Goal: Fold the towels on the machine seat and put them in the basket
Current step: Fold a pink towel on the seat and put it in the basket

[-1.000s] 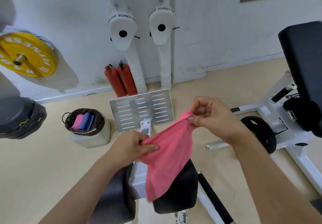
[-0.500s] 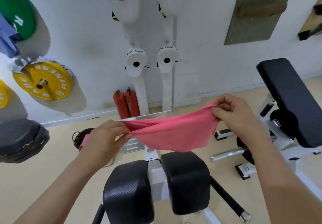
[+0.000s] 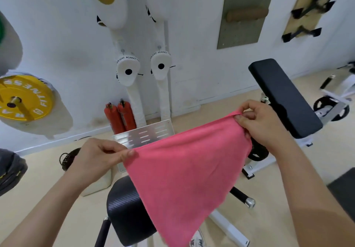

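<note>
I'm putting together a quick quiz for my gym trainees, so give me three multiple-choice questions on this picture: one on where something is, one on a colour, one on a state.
1. Where are the two red cylinders? A on a table; B low down against the wall; C hanging from the ceiling.
2. What colour is the towel? A blue; B white; C pink.
3. How is the towel? A rolled up; B stretched open in the air; C crumpled in a ball.

Answers: 1 B, they stand upright at the foot of the wall. 2 C, the cloth is plainly pink. 3 B, the left hand and the right hand each pinch a top corner, and the rest hangs down.
</note>
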A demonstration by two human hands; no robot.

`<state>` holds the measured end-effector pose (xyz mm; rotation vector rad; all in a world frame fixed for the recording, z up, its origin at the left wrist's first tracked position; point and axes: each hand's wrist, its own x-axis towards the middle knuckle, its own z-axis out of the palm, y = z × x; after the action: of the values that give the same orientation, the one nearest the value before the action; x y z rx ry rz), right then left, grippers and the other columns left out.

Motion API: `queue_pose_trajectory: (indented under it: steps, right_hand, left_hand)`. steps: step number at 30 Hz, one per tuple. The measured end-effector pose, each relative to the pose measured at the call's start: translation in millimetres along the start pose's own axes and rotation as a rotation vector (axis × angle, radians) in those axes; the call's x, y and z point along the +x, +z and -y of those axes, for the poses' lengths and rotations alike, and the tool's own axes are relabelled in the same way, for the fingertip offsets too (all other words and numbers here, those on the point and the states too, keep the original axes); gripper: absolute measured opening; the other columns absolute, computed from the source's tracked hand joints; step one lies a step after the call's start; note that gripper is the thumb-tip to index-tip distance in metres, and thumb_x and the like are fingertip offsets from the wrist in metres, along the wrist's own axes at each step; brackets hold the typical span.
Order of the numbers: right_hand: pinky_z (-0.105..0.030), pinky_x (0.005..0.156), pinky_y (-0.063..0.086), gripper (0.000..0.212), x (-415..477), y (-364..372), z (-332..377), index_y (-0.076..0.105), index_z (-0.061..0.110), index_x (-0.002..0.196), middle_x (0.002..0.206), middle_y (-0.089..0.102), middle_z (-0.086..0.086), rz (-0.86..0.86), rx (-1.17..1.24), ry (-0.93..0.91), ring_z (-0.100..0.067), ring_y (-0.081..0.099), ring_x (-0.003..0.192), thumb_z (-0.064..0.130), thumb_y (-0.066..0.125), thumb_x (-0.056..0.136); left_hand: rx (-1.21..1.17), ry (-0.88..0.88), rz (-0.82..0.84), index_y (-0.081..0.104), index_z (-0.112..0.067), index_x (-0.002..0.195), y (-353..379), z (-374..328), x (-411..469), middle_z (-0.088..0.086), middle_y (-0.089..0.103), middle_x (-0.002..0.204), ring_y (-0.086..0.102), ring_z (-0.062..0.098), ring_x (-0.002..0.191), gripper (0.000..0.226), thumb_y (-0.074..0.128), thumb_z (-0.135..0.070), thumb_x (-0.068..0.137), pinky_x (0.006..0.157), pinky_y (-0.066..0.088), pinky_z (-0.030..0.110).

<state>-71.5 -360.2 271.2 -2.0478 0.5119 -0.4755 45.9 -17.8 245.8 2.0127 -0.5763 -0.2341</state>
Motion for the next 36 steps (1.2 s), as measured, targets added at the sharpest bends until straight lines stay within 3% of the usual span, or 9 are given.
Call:
queue_pose_trajectory:
  steps: [4, 7, 11, 13, 16, 20, 29, 32, 36]
  right_hand:
    - [-0.023, 0.044, 0.046, 0.003, 25, 13, -32, 0.06, 0.005, 0.088, 0.056, 0.061, -0.002, 0.084, -0.027, 0.121, -0.012, 0.054, 0.037, 0.004, 0.058, 0.09]
    - [-0.022, 0.042, 0.051, 0.002, 51, 43, -78, 0.061, 0.002, 0.089, 0.072, 0.061, -0.011, 0.138, 0.018, 0.269, -0.017, 0.06, 0.048, 0.002, 0.06, 0.09]
    - [-0.048, 0.073, 0.059, 0.011, 85, 98, -154, 0.061, 0.012, 0.081, 0.078, 0.063, -0.011, 0.174, -0.056, 0.402, -0.03, 0.068, 0.069, 0.005, 0.063, 0.089]
    - [-0.053, 0.074, 0.057, 0.024, 102, 124, -186, 0.06, 0.022, 0.071, 0.074, 0.064, -0.009, 0.197, -0.114, 0.408, -0.035, 0.068, 0.074, 0.004, 0.063, 0.086]
    - [-0.044, 0.071, 0.058, 0.024, 125, 155, -216, 0.059, 0.024, 0.07, 0.074, 0.065, -0.004, 0.175, -0.152, 0.375, -0.029, 0.067, 0.074, 0.005, 0.061, 0.085]
    - [-0.018, 0.061, 0.039, 0.013, 161, 193, -241, 0.06, 0.016, 0.085, 0.08, 0.058, 0.004, 0.192, -0.253, 0.319, -0.012, 0.055, 0.075, 0.005, 0.056, 0.089]
    - [-0.026, 0.068, 0.041, 0.011, 210, 254, -293, 0.063, 0.021, 0.088, 0.084, 0.064, 0.005, 0.299, -0.296, 0.337, -0.013, 0.058, 0.079, 0.015, 0.055, 0.088]
    - [-0.026, 0.071, 0.044, 0.007, 217, 267, -307, 0.066, 0.021, 0.087, 0.084, 0.066, 0.002, 0.336, -0.294, 0.414, -0.016, 0.061, 0.08, 0.018, 0.059, 0.086]
    - [-0.021, 0.077, 0.042, 0.02, 215, 266, -315, 0.067, 0.015, 0.106, 0.102, 0.069, -0.002, 0.434, -0.202, 0.505, -0.013, 0.062, 0.091, 0.02, 0.063, 0.087]
  left_hand:
    - [-0.035, -0.073, -0.055, 0.075, -0.018, 0.058, 28, 22, 21, 0.0, 0.069, 0.06, 0.056, 0.005, 0.05, 0.013, 0.081, -0.027, 0.065, 0.052, 0.045, 0.02]
    - [0.096, -0.161, -0.042, 0.071, -0.017, 0.059, 55, 66, 43, 0.002, 0.07, 0.064, 0.063, 0.014, 0.06, 0.022, 0.082, -0.036, 0.063, 0.061, 0.05, 0.028]
    - [0.144, -0.301, -0.051, 0.062, -0.008, 0.067, 97, 132, 72, 0.014, 0.065, 0.066, 0.052, 0.012, 0.055, 0.028, 0.086, -0.021, 0.065, 0.051, 0.04, 0.017]
    - [0.167, -0.376, -0.051, 0.069, -0.014, 0.078, 116, 159, 89, 0.002, 0.067, 0.07, 0.058, 0.013, 0.065, 0.018, 0.084, -0.018, 0.069, 0.058, 0.042, 0.011]
    - [0.233, -0.451, -0.038, 0.076, -0.026, 0.086, 129, 194, 116, -0.011, 0.071, 0.082, 0.065, 0.013, 0.083, 0.008, 0.076, -0.022, 0.078, 0.078, 0.048, 0.023]
    - [0.25, -0.528, -0.083, 0.065, -0.033, 0.069, 141, 229, 154, -0.012, 0.066, 0.072, 0.061, 0.011, 0.073, 0.019, 0.072, -0.021, 0.082, 0.067, 0.04, 0.024]
    - [0.261, -0.7, -0.163, 0.061, -0.026, 0.072, 163, 296, 203, -0.005, 0.065, 0.072, 0.06, 0.018, 0.073, 0.016, 0.067, -0.02, 0.085, 0.066, 0.039, 0.028]
    - [0.383, -0.751, -0.1, 0.064, -0.02, 0.083, 174, 305, 209, -0.004, 0.063, 0.08, 0.057, 0.02, 0.081, 0.004, 0.064, -0.017, 0.085, 0.072, 0.037, 0.026]
    - [0.45, -0.54, 0.031, 0.069, -0.02, 0.098, 206, 287, 218, 0.001, 0.063, 0.101, 0.059, 0.021, 0.089, 0.018, 0.064, -0.009, 0.083, 0.078, 0.042, 0.028]
